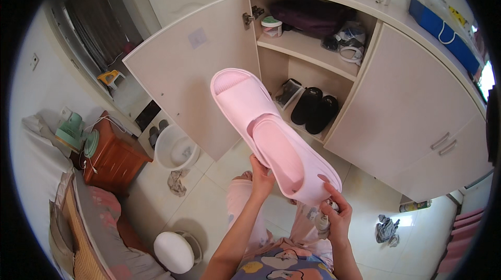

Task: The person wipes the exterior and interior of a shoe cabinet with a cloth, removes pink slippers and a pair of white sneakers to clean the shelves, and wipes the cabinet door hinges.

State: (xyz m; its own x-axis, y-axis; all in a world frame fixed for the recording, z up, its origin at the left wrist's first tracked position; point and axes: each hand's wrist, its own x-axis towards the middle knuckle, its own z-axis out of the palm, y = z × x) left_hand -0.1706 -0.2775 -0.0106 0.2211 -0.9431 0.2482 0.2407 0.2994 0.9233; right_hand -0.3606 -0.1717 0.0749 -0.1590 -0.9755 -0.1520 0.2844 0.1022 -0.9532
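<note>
A pair of pink slippers (270, 123), stacked closely together, is held up before the cabinet, toes pointing to the upper left. My left hand (262, 176) grips their side near the middle. At the heel end, my right hand (336, 213) holds a crumpled, light-coloured cloth (323, 221), its fingers against or close to the heel. Behind them stands the open cabinet, with black slippers (307, 106) and a small clear-sided pouch (289, 93) on its lower level.
The cabinet door (195, 64) is swung out to the left. A white tub (176, 151), a round white stool (174, 252) and a wooden nightstand (113, 158) stand at the left. Crumpled cloths lie on the floor on the left (178, 182) and right (386, 229).
</note>
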